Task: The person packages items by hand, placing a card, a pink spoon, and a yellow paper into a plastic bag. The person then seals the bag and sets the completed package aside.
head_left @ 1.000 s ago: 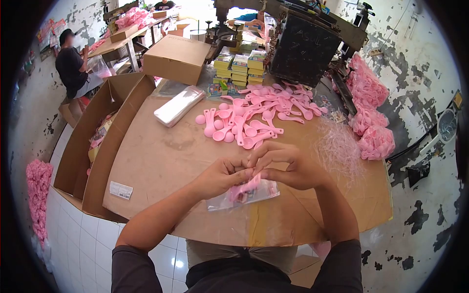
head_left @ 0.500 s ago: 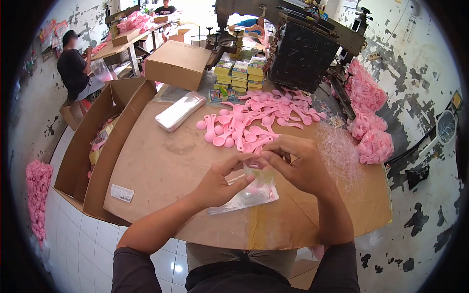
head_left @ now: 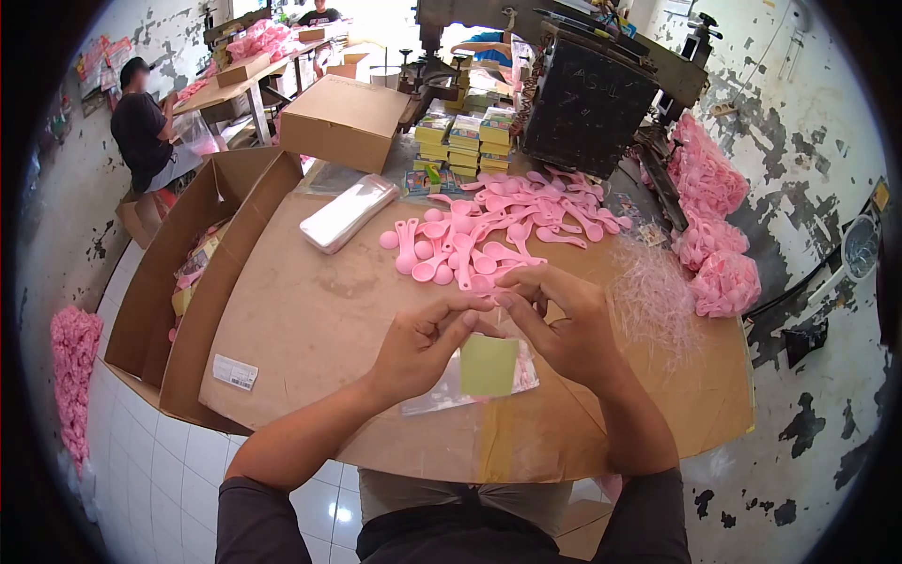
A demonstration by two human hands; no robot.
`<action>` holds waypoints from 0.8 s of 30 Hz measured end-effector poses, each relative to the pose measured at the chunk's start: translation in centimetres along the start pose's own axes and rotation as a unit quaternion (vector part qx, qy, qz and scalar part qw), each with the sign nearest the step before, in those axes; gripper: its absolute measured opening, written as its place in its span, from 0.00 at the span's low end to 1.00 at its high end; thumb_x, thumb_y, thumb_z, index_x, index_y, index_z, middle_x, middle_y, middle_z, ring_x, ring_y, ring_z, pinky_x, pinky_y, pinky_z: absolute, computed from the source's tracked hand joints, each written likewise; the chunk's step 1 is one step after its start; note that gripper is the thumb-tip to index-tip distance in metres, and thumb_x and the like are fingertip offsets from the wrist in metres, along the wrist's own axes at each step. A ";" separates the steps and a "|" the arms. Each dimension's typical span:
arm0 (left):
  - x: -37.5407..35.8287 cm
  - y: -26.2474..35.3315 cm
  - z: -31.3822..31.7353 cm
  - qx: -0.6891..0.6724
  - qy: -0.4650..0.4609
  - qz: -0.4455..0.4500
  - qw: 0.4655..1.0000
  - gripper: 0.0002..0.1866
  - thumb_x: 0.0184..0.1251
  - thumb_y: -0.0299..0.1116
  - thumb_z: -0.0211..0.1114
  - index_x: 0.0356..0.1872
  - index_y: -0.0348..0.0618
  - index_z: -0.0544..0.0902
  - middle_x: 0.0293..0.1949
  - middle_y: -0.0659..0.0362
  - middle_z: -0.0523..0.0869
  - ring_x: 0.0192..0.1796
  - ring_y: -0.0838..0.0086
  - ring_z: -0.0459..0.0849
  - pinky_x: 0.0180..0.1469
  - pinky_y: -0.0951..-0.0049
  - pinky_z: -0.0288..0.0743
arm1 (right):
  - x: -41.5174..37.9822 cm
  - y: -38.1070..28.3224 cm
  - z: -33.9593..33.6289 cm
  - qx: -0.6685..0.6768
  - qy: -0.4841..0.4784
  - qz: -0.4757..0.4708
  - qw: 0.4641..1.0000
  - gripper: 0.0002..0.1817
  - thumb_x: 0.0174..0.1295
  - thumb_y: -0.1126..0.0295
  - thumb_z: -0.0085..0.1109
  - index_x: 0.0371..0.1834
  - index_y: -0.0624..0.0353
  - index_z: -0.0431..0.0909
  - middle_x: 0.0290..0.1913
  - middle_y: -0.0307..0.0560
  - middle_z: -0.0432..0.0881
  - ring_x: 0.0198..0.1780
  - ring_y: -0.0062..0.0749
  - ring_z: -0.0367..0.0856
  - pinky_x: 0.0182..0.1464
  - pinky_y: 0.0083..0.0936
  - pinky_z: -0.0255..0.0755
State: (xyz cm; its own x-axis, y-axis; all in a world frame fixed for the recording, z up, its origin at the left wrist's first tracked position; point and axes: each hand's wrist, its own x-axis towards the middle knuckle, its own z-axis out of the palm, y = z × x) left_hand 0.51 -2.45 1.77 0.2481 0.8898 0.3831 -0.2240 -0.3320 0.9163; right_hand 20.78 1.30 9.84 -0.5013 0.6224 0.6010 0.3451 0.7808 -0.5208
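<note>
My left hand (head_left: 420,346) pinches the upper edge of a small clear plastic bag, thumb against forefinger. Facing it, my right hand (head_left: 570,324) is closed at the bag's other top corner. A yellow-green card (head_left: 489,366) hangs below my fingers, seemingly inside the bag; the bag's mouth is partly hidden by my fingers. Under it, flat clear plastic bags (head_left: 434,400) lie on the cardboard-covered table (head_left: 310,376). Just beyond my fingertips spreads a heap of pink measuring spoons (head_left: 463,246).
Behind the spoons stand stacks of yellow-edged cards (head_left: 462,141) and a black machine box (head_left: 587,103). A pack of clear bags (head_left: 349,214) lies left of the spoons. Open cardboard box (head_left: 178,376) flanks the table. Shredded plastic (head_left: 653,301) lies right. Another person (head_left: 143,132) sits far left.
The bag has turned so the yellow-green card now hangs flat and plainly visible below my hands. My left hand has shifted slightly and its fingers have closed nearer the bag's top.
</note>
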 end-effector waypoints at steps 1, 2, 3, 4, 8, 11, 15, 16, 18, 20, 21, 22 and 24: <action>0.0 0.1 0.0 -0.012 0.005 -0.004 1.000 0.13 0.84 0.24 0.53 0.62 0.33 0.79 0.61 0.50 0.84 0.55 0.65 0.90 0.56 0.70 0.85 | 0.0 -0.1 0.0 -0.004 0.010 0.003 1.000 0.09 0.64 0.75 0.69 0.46 0.59 0.85 0.36 0.43 0.86 0.31 0.29 0.83 0.33 0.25 0.75; -0.1 0.2 0.1 -0.012 0.013 -0.004 1.000 0.14 0.84 0.25 0.54 0.62 0.33 0.79 0.55 0.51 0.86 0.52 0.68 0.90 0.54 0.71 0.84 | 0.0 -0.3 0.0 -0.007 0.019 0.008 1.000 0.09 0.63 0.75 0.70 0.46 0.59 0.85 0.39 0.43 0.86 0.34 0.30 0.84 0.36 0.27 0.76; -0.1 0.3 0.3 -0.012 0.021 -0.005 1.000 0.14 0.83 0.26 0.55 0.63 0.33 0.79 0.49 0.52 0.89 0.49 0.72 0.90 0.51 0.72 0.83 | -0.1 -0.4 0.1 -0.009 0.029 0.013 0.999 0.09 0.61 0.75 0.71 0.45 0.58 0.85 0.41 0.43 0.86 0.37 0.31 0.85 0.39 0.29 0.77; -0.2 0.4 0.5 -0.011 0.029 -0.005 0.999 0.15 0.83 0.27 0.56 0.63 0.33 0.79 0.44 0.53 0.92 0.46 0.75 0.90 0.49 0.73 0.83 | 0.0 -0.5 0.0 -0.072 0.028 -0.049 0.996 0.10 0.60 0.75 0.71 0.44 0.57 0.84 0.43 0.42 0.86 0.42 0.32 0.85 0.43 0.32 0.76; -0.5 0.5 0.5 0.095 0.033 0.008 0.995 0.17 0.80 0.26 0.59 0.65 0.32 0.77 0.39 0.54 0.92 0.41 0.79 0.90 0.44 0.76 0.83 | 0.1 -0.4 0.4 -0.251 0.021 -0.193 0.948 0.12 0.54 0.70 0.73 0.42 0.55 0.84 0.51 0.41 0.83 0.57 0.35 0.80 0.58 0.38 0.70; -0.9 0.3 0.4 0.205 0.018 0.043 0.978 0.20 0.78 0.23 0.61 0.67 0.30 0.75 0.36 0.55 0.92 0.40 0.79 0.90 0.42 0.77 0.84 | -0.4 -0.4 0.9 -0.305 0.014 -0.204 0.930 0.14 0.52 0.65 0.73 0.41 0.56 0.84 0.52 0.42 0.82 0.60 0.36 0.79 0.62 0.37 0.67; -1.0 -0.1 0.4 0.268 0.010 0.069 0.961 0.22 0.75 0.21 0.63 0.67 0.31 0.76 0.38 0.53 0.93 0.37 0.79 0.91 0.40 0.76 0.84 | -0.6 0.0 0.9 -0.346 -0.047 -0.246 0.904 0.17 0.52 0.62 0.71 0.44 0.58 0.83 0.50 0.44 0.81 0.58 0.37 0.79 0.62 0.38 0.67; -1.0 -0.1 0.4 0.290 0.005 0.070 0.955 0.22 0.74 0.21 0.63 0.68 0.32 0.76 0.39 0.53 0.94 0.37 0.79 0.91 0.40 0.76 0.84 | -0.7 0.3 1.1 -0.343 -0.048 -0.232 0.909 0.16 0.53 0.64 0.70 0.44 0.58 0.83 0.49 0.44 0.81 0.57 0.37 0.79 0.61 0.39 0.68; -0.8 0.3 0.5 0.311 -0.008 0.062 0.948 0.22 0.74 0.21 0.63 0.67 0.33 0.77 0.38 0.54 0.94 0.37 0.79 0.91 0.40 0.76 0.84 | -0.6 0.9 1.5 -0.339 -0.049 -0.205 0.917 0.14 0.55 0.68 0.68 0.44 0.58 0.81 0.47 0.45 0.81 0.54 0.39 0.79 0.60 0.40 0.69; -0.7 0.5 0.5 0.300 -0.021 0.045 0.953 0.21 0.75 0.22 0.62 0.67 0.35 0.78 0.38 0.55 0.94 0.37 0.79 0.91 0.40 0.75 0.84 | 0.0 1.3 0.7 -0.290 0.007 -0.156 0.944 0.12 0.56 0.71 0.65 0.43 0.58 0.79 0.46 0.47 0.79 0.53 0.41 0.78 0.58 0.40 0.70; -0.7 0.5 0.4 0.278 -0.025 0.031 0.960 0.20 0.76 0.23 0.62 0.67 0.36 0.78 0.38 0.55 0.94 0.38 0.79 0.91 0.42 0.75 0.84 | 0.4 1.7 -0.1 -0.265 0.034 -0.132 0.954 0.11 0.56 0.72 0.64 0.42 0.58 0.78 0.45 0.48 0.79 0.53 0.42 0.78 0.57 0.40 0.70; -0.6 0.5 0.4 0.255 -0.028 0.018 0.966 0.20 0.77 0.24 0.61 0.68 0.37 0.78 0.38 0.54 0.93 0.40 0.78 0.91 0.43 0.75 0.84 | 0.7 2.6 -1.2 -0.189 0.050 -0.087 0.977 0.07 0.60 0.73 0.61 0.41 0.59 0.77 0.43 0.48 0.79 0.49 0.39 0.79 0.53 0.36 0.72; -0.3 -0.1 0.2 0.166 0.011 -0.006 0.986 0.18 0.79 0.27 0.62 0.65 0.37 0.79 0.36 0.55 0.92 0.37 0.79 0.90 0.41 0.73 0.83 | 0.6 3.6 -5.1 0.037 0.021 0.094 0.995 0.04 0.68 0.72 0.56 0.40 0.60 0.75 0.37 0.45 0.79 0.39 0.32 0.80 0.43 0.29 0.74</action>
State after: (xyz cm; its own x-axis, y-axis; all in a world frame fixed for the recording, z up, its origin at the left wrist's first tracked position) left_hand 0.68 -2.77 1.58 0.2285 0.8995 0.3724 0.1016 -0.4025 0.9098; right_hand 25.76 4.69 11.41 -0.3996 0.7604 0.5120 0.3694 0.6448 -0.6692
